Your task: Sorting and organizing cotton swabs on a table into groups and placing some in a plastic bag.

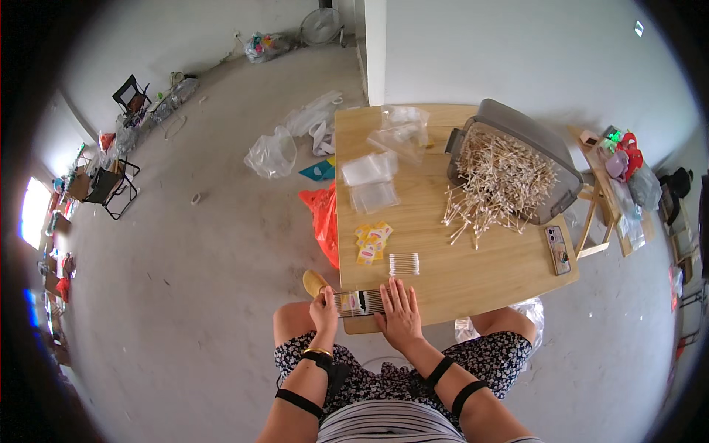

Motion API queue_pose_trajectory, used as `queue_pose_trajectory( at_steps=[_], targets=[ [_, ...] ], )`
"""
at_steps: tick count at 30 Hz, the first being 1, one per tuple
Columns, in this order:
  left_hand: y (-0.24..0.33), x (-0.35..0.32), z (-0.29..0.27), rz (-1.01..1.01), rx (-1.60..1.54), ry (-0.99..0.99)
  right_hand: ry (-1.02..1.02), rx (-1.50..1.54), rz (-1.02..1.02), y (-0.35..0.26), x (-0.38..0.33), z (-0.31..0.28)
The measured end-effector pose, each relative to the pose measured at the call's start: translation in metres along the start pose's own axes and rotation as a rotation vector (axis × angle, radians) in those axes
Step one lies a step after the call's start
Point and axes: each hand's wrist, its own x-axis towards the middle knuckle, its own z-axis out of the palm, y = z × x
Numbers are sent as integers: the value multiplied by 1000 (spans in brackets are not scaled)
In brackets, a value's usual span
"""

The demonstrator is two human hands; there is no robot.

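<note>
At the table's near left edge lies a clear packet of cotton swabs (359, 303) with a yellow, white and black label showing through. My left hand (323, 311) pinches its left end, just past the table edge. My right hand (402, 316) lies flat over the right end, its fingers stretched out. Just beyond the fingertips is a neat row of loose cotton swabs (404, 263). Several small yellow and white cards (373, 240) are spread to the left of that row. Farther back sit stacked clear plastic bags (369, 171).
A grey plastic bin (517, 114) rests tipped over at the back right, a heap of cotton swabs (506, 181) spilling out. Near the right edge is a phone (557, 249). An orange-red bag (321, 221) hangs by the left edge; clear bags (273, 153) lie on the floor.
</note>
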Motion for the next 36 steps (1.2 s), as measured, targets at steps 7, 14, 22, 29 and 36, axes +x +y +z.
queue_pose_trajectory(
  at_steps=[7, 14, 22, 29, 36],
  targets=[
    [-8, 0, 4, 11, -193, -72, -1, -66, 4, -2, 1, 1],
    [10, -5, 1, 103, -167, -20, -108, -13, -39, -36, 15, 4],
    [-6, 2, -13, -1, -245, 71, -18, 84, -15, -20, 11, 0],
    [6, 4, -18, 208, 108, -53, -153, -14, -94, -42, 18, 0],
    [16, -1, -6, 240, 122, -143, -63, 48, -40, -30, 14, 11]
  ],
)
